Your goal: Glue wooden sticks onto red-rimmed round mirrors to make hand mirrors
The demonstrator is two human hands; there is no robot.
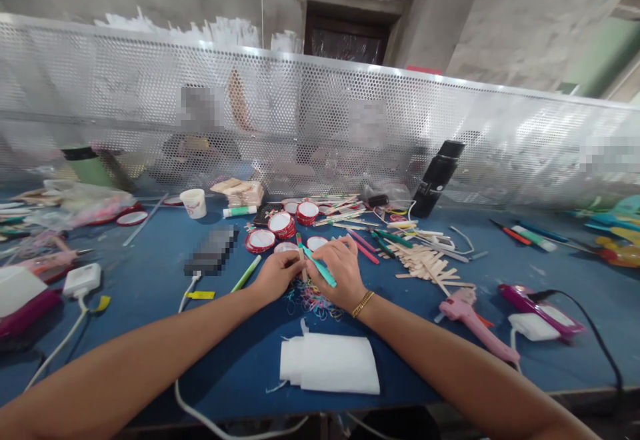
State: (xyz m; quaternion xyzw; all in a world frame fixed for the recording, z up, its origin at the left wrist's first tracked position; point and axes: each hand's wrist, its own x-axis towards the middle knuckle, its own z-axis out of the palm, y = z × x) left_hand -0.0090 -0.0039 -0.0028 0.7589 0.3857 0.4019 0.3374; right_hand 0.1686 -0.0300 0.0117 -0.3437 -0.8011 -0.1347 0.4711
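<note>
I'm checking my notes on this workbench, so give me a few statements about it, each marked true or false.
1. The left hand holds a flat wooden stick. True.
2. The gold bracelet is on the left wrist. False: the bracelet is on the right wrist.
3. The right hand holds a teal pen. True.
4. The black bottle is left of the paper cup. False: the bottle is right of the cup.
5. The white pouch-like item lies between the forearms. True.
</note>
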